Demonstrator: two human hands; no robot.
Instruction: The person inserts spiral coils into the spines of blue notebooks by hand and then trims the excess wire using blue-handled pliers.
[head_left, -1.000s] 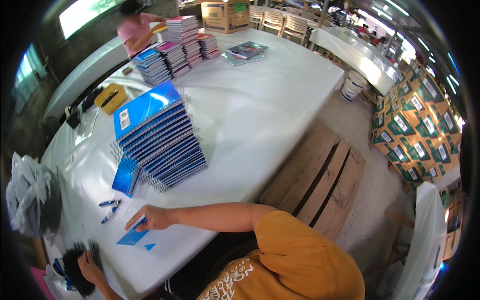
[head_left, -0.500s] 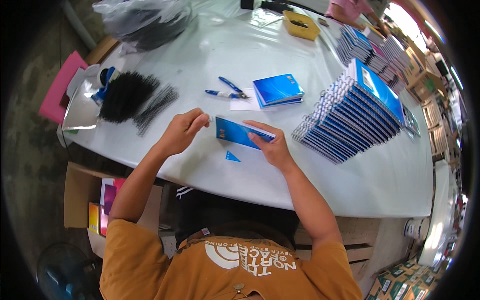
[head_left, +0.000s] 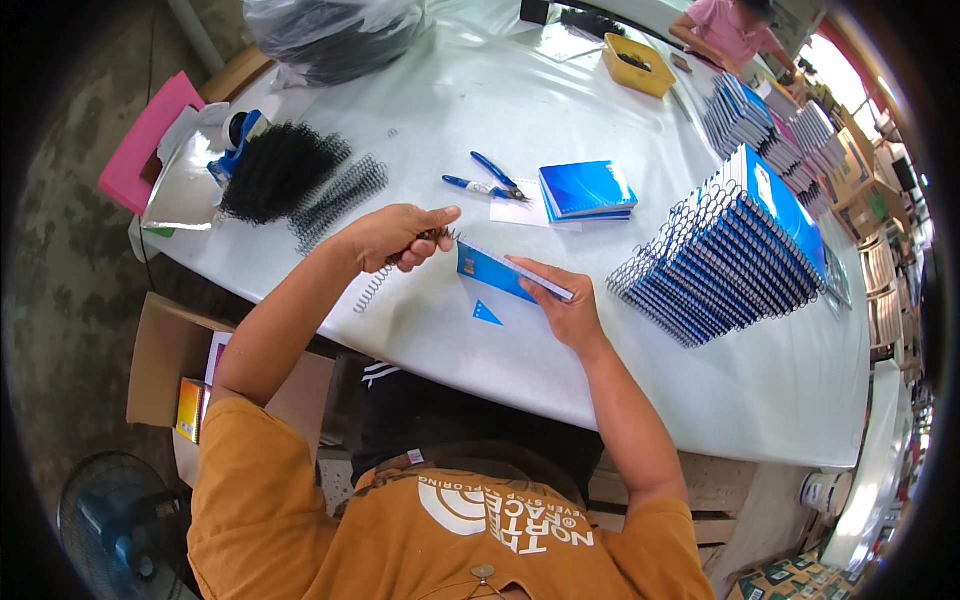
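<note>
Big white worktop (head_left: 560,100), so everything's kept within reach. A leaning row of bound blue notebooks (head_left: 725,255) is lined up toward the right edge, probably to save space. Near the front edge, a blue booklet (head_left: 508,272) is steadied by the right hand (head_left: 568,310), fingers wrapped underneath. The left hand (head_left: 392,236) is pinched around a wire spiral (head_left: 385,278), lined up with the booklet's end.

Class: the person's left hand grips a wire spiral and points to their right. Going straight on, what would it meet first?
Most likely the blue notebook that the right hand steadies; the left hand is already close to its edge, though depth is unclear.
</note>
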